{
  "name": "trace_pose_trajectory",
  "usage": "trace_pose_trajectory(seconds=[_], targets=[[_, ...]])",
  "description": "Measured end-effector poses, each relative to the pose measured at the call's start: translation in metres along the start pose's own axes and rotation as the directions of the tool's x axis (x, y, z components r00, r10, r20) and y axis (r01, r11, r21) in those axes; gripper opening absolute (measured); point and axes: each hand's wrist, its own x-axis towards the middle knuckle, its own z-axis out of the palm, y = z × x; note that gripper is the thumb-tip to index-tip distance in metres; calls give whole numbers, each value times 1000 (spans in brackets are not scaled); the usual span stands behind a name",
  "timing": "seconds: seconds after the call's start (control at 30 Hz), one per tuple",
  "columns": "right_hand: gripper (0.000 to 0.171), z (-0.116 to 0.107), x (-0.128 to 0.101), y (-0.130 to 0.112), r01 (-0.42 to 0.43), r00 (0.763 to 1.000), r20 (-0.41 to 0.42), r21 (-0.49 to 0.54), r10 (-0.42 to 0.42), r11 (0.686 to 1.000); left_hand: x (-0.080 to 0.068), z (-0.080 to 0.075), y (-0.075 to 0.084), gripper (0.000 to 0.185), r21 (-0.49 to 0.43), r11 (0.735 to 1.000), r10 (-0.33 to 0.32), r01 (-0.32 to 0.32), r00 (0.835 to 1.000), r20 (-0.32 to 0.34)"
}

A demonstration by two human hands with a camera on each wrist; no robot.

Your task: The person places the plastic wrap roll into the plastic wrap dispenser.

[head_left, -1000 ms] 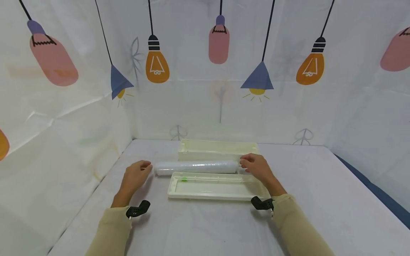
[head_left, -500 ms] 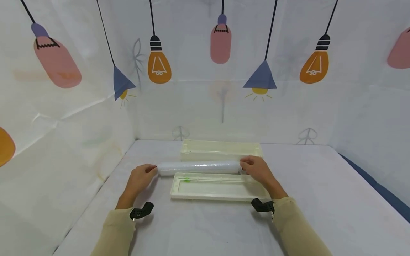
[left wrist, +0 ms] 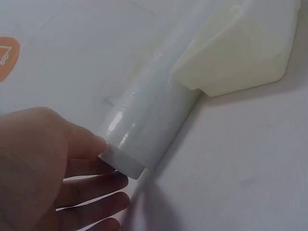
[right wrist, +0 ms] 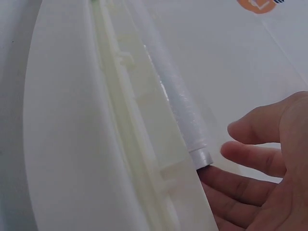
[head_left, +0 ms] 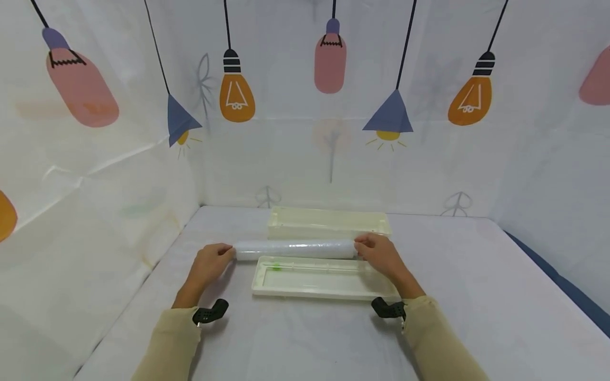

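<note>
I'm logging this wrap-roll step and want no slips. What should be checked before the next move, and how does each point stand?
1. Left hand at the end of the roll: ok, fingers touch it.
2. Right hand at the other end: ok.
3. Roll level between the hands: ok.
4. Open tray lies just in front: ok.
5. Rear box half sits behind: ok.
6. Firmness of both holds: cannot tell.
</note>
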Motion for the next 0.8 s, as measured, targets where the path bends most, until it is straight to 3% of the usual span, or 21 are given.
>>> trace_pose_trajectory(seconds=[0.47, 0.67, 0.8], targets=[[36, 0, -1, -2, -2, 1000, 15, -40, 3, 999, 1, 1, 6, 43, -13, 1000, -18, 18, 1000, 9], [42, 2, -1, 1, 9, 1000, 11, -137, -8, 991, 3, 1, 3, 44, -22, 999, -29, 29, 999, 19], [22, 3, 0, -1, 67, 998, 25, -194, -63, 979, 2, 0, 3, 45, -25, 999, -33, 33, 999, 13]])
